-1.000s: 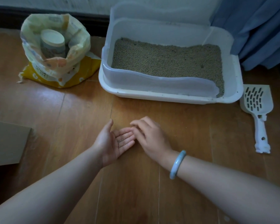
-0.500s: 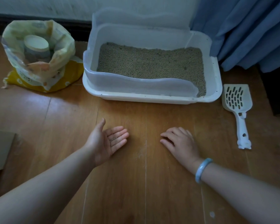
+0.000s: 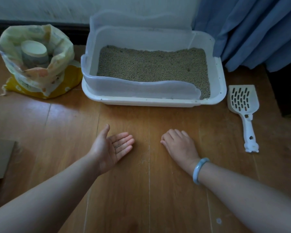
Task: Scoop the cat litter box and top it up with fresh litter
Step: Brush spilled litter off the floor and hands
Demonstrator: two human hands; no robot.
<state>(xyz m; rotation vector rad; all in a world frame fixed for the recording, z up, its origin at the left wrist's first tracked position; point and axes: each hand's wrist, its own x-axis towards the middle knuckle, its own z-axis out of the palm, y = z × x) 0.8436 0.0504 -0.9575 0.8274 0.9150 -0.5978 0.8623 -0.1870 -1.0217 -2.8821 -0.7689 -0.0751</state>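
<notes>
A white litter box point(image 3: 151, 101) with a translucent guard stands on the wooden floor, filled with tan litter point(image 3: 151, 64). To its right lies a white slotted scoop point(image 3: 244, 105), handle toward me. An open yellow litter bag point(image 3: 40, 78) with a round cup point(image 3: 34, 49) inside sits to the left. My left hand point(image 3: 111, 148) rests palm up and open in front of the box, with a few litter grains on its fingers. My right hand point(image 3: 180, 145) lies palm down on the floor, fingers curled, holding nothing I can see.
A blue curtain point(image 3: 252, 31) hangs at the back right, touching the box corner. A piece of cardboard point(image 3: 0, 158) lies at the left edge. A dark object point(image 3: 287, 91) stands at the far right. Scattered litter grains dot the floor between my hands.
My right hand has drawn away from the left palm to the right and now rests on the floor. The view has shifted, so everything sits further left.
</notes>
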